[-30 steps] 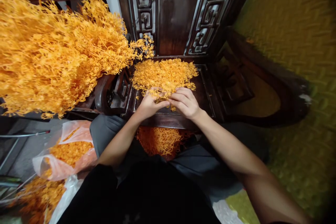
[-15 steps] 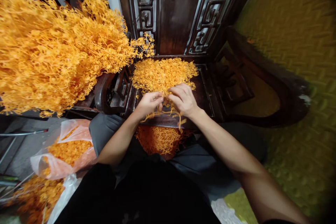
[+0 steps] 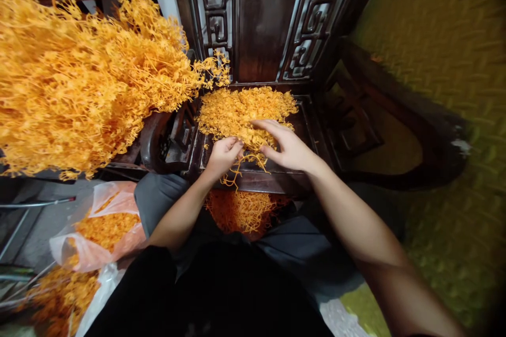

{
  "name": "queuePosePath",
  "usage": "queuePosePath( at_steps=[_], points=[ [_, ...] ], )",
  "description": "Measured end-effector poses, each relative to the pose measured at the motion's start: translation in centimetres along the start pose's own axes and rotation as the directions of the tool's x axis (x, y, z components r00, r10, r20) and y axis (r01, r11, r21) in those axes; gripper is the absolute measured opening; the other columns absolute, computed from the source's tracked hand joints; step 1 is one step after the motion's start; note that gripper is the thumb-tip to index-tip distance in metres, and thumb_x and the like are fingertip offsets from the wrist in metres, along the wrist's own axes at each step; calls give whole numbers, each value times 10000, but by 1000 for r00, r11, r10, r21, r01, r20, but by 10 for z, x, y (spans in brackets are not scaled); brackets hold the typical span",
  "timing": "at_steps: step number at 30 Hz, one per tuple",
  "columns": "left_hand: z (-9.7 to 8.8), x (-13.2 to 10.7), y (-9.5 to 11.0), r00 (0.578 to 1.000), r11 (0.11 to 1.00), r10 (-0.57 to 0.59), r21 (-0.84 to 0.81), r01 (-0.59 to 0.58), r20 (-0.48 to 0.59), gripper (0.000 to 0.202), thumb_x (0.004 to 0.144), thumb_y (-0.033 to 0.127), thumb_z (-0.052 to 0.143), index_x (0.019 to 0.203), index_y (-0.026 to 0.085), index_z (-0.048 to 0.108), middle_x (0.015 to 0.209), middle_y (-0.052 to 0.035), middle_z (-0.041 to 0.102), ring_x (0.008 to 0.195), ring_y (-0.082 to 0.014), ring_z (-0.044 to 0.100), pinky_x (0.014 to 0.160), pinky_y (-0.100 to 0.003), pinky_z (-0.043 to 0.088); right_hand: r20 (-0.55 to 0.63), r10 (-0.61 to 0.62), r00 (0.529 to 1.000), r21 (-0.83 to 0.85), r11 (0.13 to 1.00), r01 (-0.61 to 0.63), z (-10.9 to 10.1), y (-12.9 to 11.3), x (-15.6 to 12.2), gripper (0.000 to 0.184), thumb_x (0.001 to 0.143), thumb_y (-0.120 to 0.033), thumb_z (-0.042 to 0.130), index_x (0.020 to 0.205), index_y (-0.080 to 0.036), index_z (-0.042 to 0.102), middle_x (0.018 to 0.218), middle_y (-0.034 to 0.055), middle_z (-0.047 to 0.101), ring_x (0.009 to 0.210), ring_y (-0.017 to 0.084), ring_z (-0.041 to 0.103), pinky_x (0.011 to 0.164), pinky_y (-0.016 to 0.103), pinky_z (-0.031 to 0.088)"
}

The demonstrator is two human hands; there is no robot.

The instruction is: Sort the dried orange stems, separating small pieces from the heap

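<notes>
Dark carved chair (image 3: pixel 312 131) stands before you, its seat bearing one loose pile (image 3: pixel 241 108) of thin, branching orange strands. Your left hand (image 3: pixel 221 155), at the seat's front edge, pinches a small tuft (image 3: pixel 237 171) that dangles from its curled fingers. Your right hand (image 3: pixel 290 148) lies on the pile with fingers spread, gripping nothing. One heap (image 3: pixel 241 210) sits below the seat's front edge, one big bundle (image 3: pixel 79 79) left of the chair, and one bag (image 3: pixel 98 231) below that.

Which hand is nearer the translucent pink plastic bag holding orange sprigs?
Left. The left hand pinches orange sprigs up and right of the pink bag; the right hand is farther right.
</notes>
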State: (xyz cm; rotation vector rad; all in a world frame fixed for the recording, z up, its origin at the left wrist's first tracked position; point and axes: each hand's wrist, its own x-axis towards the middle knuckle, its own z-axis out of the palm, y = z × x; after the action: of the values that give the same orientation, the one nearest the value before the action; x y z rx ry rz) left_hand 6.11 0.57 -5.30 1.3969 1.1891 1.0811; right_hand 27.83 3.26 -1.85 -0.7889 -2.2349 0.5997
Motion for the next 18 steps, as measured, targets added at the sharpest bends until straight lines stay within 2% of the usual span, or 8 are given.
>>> queuePosePath(
  at_steps=[3, 6, 8, 11, 13, 16, 18],
  points=[
    [2, -1, 0, 1000, 1000, -7, 21, 7, 2, 435, 921, 510, 642, 647, 178, 575, 562, 21, 539, 507, -93, 435, 533, -261, 340, 95, 48, 994, -20, 999, -46, -7, -5, -1, 557, 973, -432, 610, 1457, -157, 615, 1395, 170, 671, 1305, 329, 624, 1149, 585, 448],
    [2, -2, 1, 1000, 999, -17, 52, 16, 21, 425, 938, 502, 611, 662, 181, 570, 570, 23, 548, 516, -97, 448, 534, -258, 334, 187, 60, 981, 143, 986, -88, -14, -4, -1, 584, 979, -500, 623, 1474, -190, 613, 1364, 142, 702, 1246, 292, 679, 1106, 521, 512],
    [3, -3, 2, 999, 996, -15, 91, 10, 50, 417, 951, 485, 586, 664, 183, 562, 578, 25, 546, 531, -101, 456, 543, -258, 331, 160, 120, 980, 241, 958, -157, -14, 0, 1, 639, 932, -513, 700, 1482, -202, 606, 1314, 129, 730, 1141, 258, 728, 1038, 460, 566],
    [5, -5, 4, 996, 984, -9, 176, -6, 85, 403, 959, 436, 551, 643, 187, 530, 576, 34, 501, 550, -103, 430, 551, -259, 314, 114, 194, 974, 240, 946, -216, -8, 2, 4, 665, 803, -468, 850, 1378, -178, 685, 1195, 120, 766, 926, 223, 756, 891, 396, 604],
    [6, -6, 5, 996, 966, 1, 257, -23, 86, 389, 953, 396, 533, 622, 191, 507, 569, 38, 470, 561, -105, 408, 556, -261, 296, 131, 188, 973, 193, 958, -212, -3, 1, 6, 558, 785, -398, 871, 1285, -185, 742, 1116, 95, 785, 852, 202, 747, 828, 364, 592],
    [7, -7, 6, 994, 933, 29, 355, -64, 103, 389, 928, 356, 520, 576, 200, 469, 549, 33, 445, 565, -113, 402, 564, -269, 282, 144, 168, 975, 149, 971, -189, 1, -2, 8, 270, 839, -339, 821, 1077, -211, 824, 955, 56, 798, 787, 185, 730, 786, 341, 563],
    [8, -6, 8, 992, 923, 31, 377, -77, 126, 375, 897, 331, 524, 552, 202, 457, 541, 30, 436, 560, -114, 398, 565, -273, 275, 58, 215, 975, 159, 962, -221, 1, -1, 9, 159, 865, -347, 791, 915, -206, 846, 878, 57, 792, 773, 192, 725, 765, 342, 550]
  ],
)
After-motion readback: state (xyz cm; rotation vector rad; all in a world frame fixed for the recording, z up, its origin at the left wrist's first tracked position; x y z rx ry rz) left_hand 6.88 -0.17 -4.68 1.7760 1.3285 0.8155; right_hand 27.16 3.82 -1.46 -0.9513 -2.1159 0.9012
